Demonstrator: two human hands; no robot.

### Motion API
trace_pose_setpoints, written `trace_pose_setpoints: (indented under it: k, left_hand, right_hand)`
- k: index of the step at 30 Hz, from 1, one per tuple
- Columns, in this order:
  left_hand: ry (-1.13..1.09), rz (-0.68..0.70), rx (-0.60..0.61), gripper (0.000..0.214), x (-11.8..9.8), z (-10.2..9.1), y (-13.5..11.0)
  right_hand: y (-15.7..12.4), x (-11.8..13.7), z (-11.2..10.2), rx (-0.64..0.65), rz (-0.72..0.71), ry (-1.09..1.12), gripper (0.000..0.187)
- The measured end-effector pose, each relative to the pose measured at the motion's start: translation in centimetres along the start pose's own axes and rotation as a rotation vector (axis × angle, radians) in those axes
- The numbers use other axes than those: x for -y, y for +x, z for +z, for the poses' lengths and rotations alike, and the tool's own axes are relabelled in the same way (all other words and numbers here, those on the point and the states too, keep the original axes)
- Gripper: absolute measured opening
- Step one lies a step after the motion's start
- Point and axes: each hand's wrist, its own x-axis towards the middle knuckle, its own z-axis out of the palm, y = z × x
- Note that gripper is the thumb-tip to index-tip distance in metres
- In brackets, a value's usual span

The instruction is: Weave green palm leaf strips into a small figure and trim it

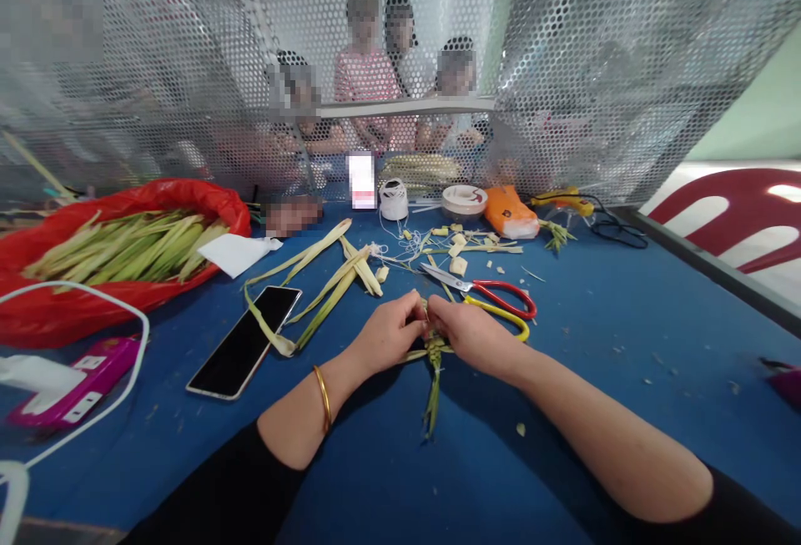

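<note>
My left hand (389,332) and my right hand (471,334) meet over the blue table (594,345), fingers pinched together on a small woven piece of green leaf strips (433,370). Its loose ends trail toward me between my forearms. A gold bangle circles my left wrist. Red-and-yellow-handled scissors (494,295) lie just beyond my right hand. Several loose leaf strips (325,278) lie beyond my left hand.
A black phone (245,341) lies left of my hands. A red bag of leaves (118,249) sits at far left, with a pink device (81,382) and white cable nearby. A thread spool (394,199), round container (464,201), orange pouch (510,211) and glue gun (563,201) stand by the perforated screen; people sit behind it.
</note>
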Motion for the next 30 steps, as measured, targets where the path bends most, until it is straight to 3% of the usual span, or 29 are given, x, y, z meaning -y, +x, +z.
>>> trace_pose_setpoints:
  k: [4, 11, 15, 17, 20, 22, 25, 26, 30]
  left_hand:
    - [-0.006, -0.036, -0.014, 0.008, 0.0, -0.4, -0.1]
    - [-0.240, -0.066, -0.291, 0.016, 0.0, 0.1, -0.1]
    - [-0.228, -0.069, -0.364, 0.014, -0.7, 0.2, -0.2]
    - [-0.223, -0.099, -0.451, 0.016, -0.9, -0.1, -0.3]
    - [-0.345, -0.210, -0.649, 0.048, -1.3, -0.4, -0.5]
    - [-0.482, -0.292, -0.581, 0.056, -1.7, -0.1, -0.7]
    - [-0.664, -0.319, -0.198, 0.053, -2.3, 0.9, -1.0]
    - [-0.681, -0.291, -0.152, 0.053, -2.4, 1.3, -1.1]
    - [-0.585, -0.254, -0.187, 0.041, -2.7, 1.1, -1.3]
  right_hand:
    - [0.0, -0.1, 0.0, -0.003, 0.016, 0.068, 0.011]
    - [0.4, -0.1, 0.3, -0.031, 0.045, 0.572, 0.008]
    - [0.7, 0.2, 0.7, -0.025, 0.058, 0.770, 0.009]
    - [0.8, 0.3, 0.7, -0.094, 0.131, 0.892, 0.014]
    - [1.0, 0.4, 0.3, -0.280, 0.228, 1.033, 0.023]
    - [1.1, 0.5, 0.1, -0.401, 0.239, 1.072, 0.029]
    - [1.2, 0.8, 0.1, -0.481, 0.199, 1.089, 0.035]
    - [1.1, 1.0, 0.1, -0.477, 0.185, 1.089, 0.036]
    - [0.9, 1.7, 0.1, -0.446, 0.129, 1.071, 0.036]
